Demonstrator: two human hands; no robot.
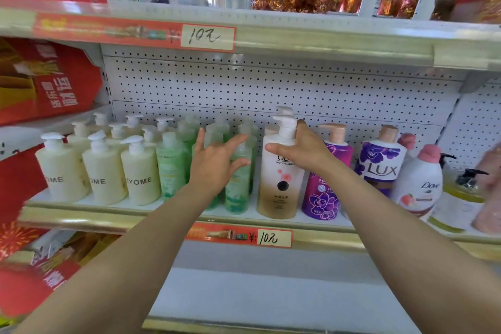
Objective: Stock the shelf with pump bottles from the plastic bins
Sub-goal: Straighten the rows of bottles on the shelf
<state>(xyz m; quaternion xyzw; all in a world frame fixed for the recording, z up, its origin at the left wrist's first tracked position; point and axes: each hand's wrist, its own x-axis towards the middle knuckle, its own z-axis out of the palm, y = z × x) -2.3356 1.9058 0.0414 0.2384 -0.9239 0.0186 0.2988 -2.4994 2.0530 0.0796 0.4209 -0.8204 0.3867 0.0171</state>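
Thumb and curled fingers of your right hand [301,149] clasp the tall white-and-gold plastic pump bottle [280,187] at its shoulder, just under the white pump. It stands upright at the front of the gold-edged metal shelf [81,215]. Judge it full: heavy, stiff-walled, glossy and likely slippery. Hold the shoulder or body, not the pump head, which may twist. Your left hand [217,165] is spread wide, holding nothing, before the translucent green bottles [169,168]. A purple pump bottle [324,192] stands just beside, to the right.
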